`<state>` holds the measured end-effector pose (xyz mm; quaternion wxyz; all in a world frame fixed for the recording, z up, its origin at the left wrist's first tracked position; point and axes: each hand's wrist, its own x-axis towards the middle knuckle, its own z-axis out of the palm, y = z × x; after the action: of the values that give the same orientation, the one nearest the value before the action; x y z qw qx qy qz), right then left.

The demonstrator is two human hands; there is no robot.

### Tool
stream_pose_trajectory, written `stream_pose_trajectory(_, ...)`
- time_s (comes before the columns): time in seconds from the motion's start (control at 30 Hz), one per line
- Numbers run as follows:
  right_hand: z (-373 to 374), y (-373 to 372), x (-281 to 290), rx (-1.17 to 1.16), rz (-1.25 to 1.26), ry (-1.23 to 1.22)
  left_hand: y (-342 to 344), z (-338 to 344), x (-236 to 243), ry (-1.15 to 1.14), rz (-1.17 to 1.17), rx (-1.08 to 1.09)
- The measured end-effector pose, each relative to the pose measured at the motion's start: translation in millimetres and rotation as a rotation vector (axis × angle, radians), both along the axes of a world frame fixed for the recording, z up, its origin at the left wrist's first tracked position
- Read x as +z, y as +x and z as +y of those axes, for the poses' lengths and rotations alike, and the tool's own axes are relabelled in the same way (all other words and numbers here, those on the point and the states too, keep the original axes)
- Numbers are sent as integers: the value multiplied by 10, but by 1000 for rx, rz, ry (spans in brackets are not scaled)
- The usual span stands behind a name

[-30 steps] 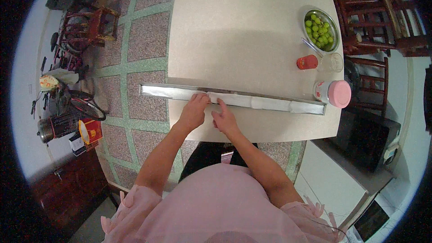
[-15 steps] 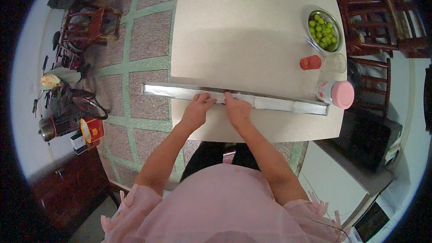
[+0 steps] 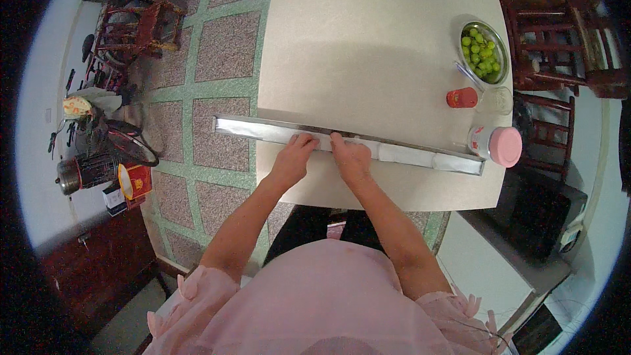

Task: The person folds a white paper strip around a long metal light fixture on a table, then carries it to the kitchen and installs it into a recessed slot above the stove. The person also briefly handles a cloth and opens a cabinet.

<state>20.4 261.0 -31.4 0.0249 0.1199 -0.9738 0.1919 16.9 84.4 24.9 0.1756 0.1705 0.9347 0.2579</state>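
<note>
A long, narrow silver metal tray with raised edges and a whitish lining lies across the near part of the table. Its left end juts out past the table's left edge. My left hand is at the middle of the tray, fingers bent together over its near edge. Just right of it, my right hand grips the same stretch, thumb and fingers closed, a small dark spot by the fingertips. Whether either hand also pinches some of the lining is too small to tell.
The pale table has a metal bowl of green fruit at its right. Nearer stand a red canister, a clear glass and a pink-lidded jar, close to the tray's right end. Wooden chairs stand beyond.
The whole view has shifted slightly. Both hands stay at the middle of the tray, and their fingers have changed only a little.
</note>
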Motion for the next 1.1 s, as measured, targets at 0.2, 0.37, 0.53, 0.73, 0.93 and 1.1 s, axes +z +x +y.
stream_pose_trajectory(0.2,-28,-33,-26,6,46,-48,-16,4,13,15,22,-17)
stream_pose_trajectory(0.37,-28,-41,43,-19,4,-102,5,-24,-64,56,57,-3)
stream_pose_trajectory(0.53,38,101,250,93,14,-156,2,15,72,21,55,-61)
stream_pose_trajectory(0.73,-10,262,258,121,13,-136,27,37,4,-71,199,-137)
stream_pose_trajectory(0.93,-7,342,288,53,-33,-144,34,53,-37,-100,136,-135)
stream_pose_trajectory(1.1,46,363,275,73,-84,-145,107,65,-9,-132,136,-109)
